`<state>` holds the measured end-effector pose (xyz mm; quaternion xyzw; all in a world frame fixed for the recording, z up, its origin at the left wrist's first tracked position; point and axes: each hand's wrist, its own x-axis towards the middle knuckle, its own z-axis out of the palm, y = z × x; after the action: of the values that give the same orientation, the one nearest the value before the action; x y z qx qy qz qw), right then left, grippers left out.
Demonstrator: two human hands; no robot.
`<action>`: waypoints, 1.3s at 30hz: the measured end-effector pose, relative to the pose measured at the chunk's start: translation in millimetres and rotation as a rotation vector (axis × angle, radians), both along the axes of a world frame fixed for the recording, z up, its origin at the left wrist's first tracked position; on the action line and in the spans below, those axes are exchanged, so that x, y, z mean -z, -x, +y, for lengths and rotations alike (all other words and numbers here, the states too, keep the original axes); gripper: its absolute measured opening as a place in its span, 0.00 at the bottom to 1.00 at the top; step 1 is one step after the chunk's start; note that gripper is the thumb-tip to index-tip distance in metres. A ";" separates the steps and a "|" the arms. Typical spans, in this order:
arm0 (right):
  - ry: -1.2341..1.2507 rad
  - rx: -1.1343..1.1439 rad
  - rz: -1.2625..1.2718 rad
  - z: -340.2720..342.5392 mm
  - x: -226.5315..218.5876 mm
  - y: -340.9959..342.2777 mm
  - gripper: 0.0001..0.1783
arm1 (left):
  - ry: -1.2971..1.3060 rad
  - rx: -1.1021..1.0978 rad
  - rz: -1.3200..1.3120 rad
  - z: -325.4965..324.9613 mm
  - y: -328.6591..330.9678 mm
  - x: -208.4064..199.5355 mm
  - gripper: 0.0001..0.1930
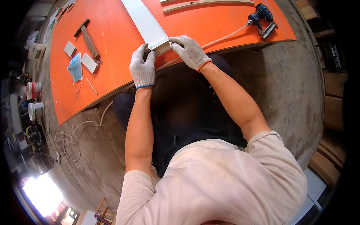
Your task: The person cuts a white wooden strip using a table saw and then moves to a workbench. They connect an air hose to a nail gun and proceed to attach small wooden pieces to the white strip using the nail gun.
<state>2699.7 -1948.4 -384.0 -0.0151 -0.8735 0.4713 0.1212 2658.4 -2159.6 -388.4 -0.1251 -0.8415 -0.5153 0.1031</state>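
Grip first: left hand (143, 67) and right hand (187, 51), both in knit gloves, fingers half curled, thumbs apart from the fingers, tips at the two corners of the white board's (145, 21) near end; can't tell whether either actually pinches it or just presses. One hand per side likely keeps that end square and stops it twisting. End face shows bare wood (162, 48), right at the near edge of the orange surface (120, 22), probably so fingers can get round it. Board lies flat; long axis runs from the hands away and somewhat left, near end pointing back at the person, far end cut off by the top of the view. Left of it: thin stick (92, 86), blue mask (75, 67), white block (90, 63), hammer (89, 40) with head away, seemingly parked clear of the board. Right, farther out: nail gun (261, 18), hose (225, 37) trailing back toward the hands, likely set aside within reach. Wood strips (208, 4) lie beyond, crosswise.
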 end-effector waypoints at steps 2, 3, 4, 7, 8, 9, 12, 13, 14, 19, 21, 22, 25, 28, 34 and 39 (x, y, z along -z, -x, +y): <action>-0.008 -0.003 0.017 1.7 4.0 0.9 0.21 | -0.009 -0.004 0.004 0.9 0.1 2.2 0.19; -0.017 -0.002 0.024 1.5 4.3 1.3 0.20 | -0.010 -0.007 0.012 1.4 -0.2 2.3 0.18; -0.027 0.000 0.031 1.3 4.7 1.1 0.20 | -0.010 -0.009 0.021 2.1 -0.6 2.4 0.17; -0.004 -0.003 0.042 0.6 4.0 -0.4 0.20 | 0.053 -0.012 0.038 3.2 -4.1 -1.0 0.16; -0.009 -0.007 0.041 1.3 3.3 -0.5 0.20 | 0.055 -0.012 0.049 4.5 -4.1 -1.0 0.16; -0.012 -0.013 0.040 0.8 3.2 -0.1 0.20 | 0.060 -0.015 0.061 3.3 -3.8 0.3 0.16; -0.036 -0.031 0.020 2.5 4.7 0.3 0.20 | 0.008 -0.013 0.048 2.3 -1.3 4.5 0.17; -0.047 -0.036 0.012 3.3 6.1 0.2 0.21 | -0.020 -0.009 0.036 2.6 0.3 5.3 0.17; -0.050 -0.031 0.024 3.4 7.5 -0.4 0.21 | 0.007 -0.003 0.035 2.2 1.4 5.9 0.17; -0.099 -0.038 0.010 4.3 10.4 -0.4 0.22 | 0.097 0.009 0.019 1.3 -1.6 -1.7 0.18; -0.007 0.076 0.074 4.8 10.3 2.9 0.24 | 0.059 -0.018 -0.058 -2.3 -1.8 -1.5 0.20; 0.041 0.133 0.107 3.8 8.8 4.1 0.25 | 0.041 -0.033 -0.094 -5.4 -0.7 -1.2 0.20; 0.283 0.223 -0.015 18.3 5.5 -0.7 0.26 | -0.178 -0.143 -0.103 -23.4 9.7 -4.4 0.22; 0.352 0.272 -0.057 24.9 3.1 -2.2 0.25 | -0.009 0.053 0.022 -10.4 10.8 -28.3 0.22; 0.390 0.280 -0.065 26.8 7.1 -0.7 0.24 | 0.331 0.256 0.190 7.3 9.7 -19.3 0.21; 0.422 0.152 -0.092 22.0 -2.9 -6.1 0.23 | 0.251 0.239 0.154 8.3 16.2 -8.8 0.17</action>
<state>2705.7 -1926.4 -381.1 -0.1271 -0.7565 0.6320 0.1106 2642.2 -2151.3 -379.6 -0.2751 -0.8679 -0.4038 0.0891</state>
